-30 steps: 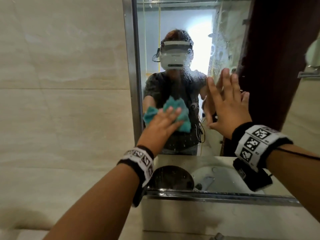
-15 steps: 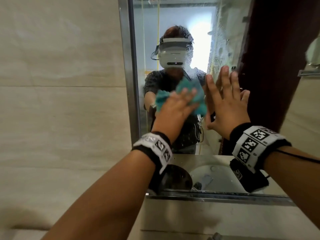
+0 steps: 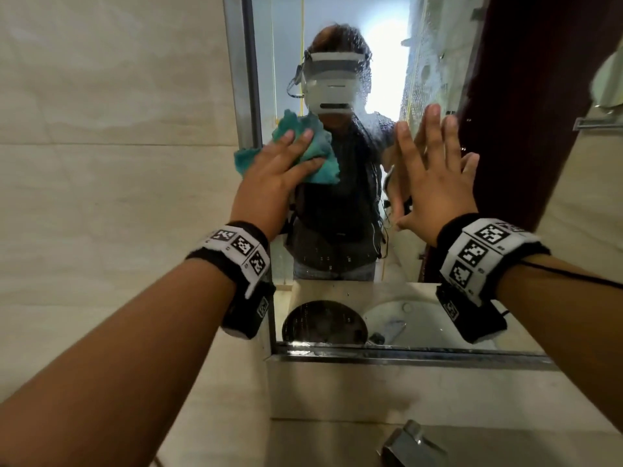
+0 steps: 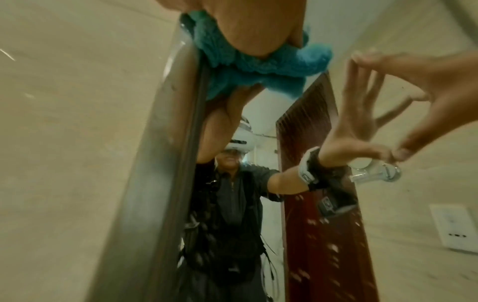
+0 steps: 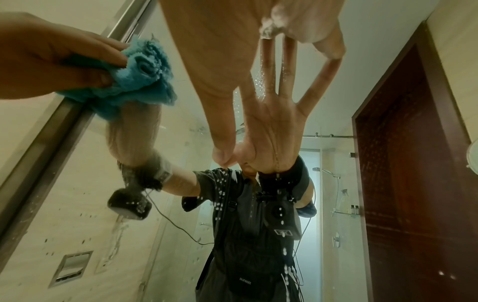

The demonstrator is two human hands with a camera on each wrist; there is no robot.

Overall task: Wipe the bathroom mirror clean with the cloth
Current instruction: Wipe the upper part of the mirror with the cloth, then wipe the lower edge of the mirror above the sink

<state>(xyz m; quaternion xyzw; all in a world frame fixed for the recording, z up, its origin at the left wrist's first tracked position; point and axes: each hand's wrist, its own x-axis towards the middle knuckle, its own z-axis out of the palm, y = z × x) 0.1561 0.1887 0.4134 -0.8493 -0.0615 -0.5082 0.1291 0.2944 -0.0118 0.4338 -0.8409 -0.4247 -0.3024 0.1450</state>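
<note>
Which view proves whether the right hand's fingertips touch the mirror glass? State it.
Touching. In the right wrist view the right hand's fingertips meet their own reflection on the mirror with no gap.

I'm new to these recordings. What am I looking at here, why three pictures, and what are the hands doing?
No robot here: a person wears one camera on the head and one on each wrist. The head view looks down the arms at the bathroom mirror; the wrist views look along each hand. The left hand presses a teal cloth against the glass near the mirror's left frame. The right hand lies flat and open on the glass, holding nothing. Water droplets still speckle the mirror. The figure in the glass is the person's reflection.
</note>
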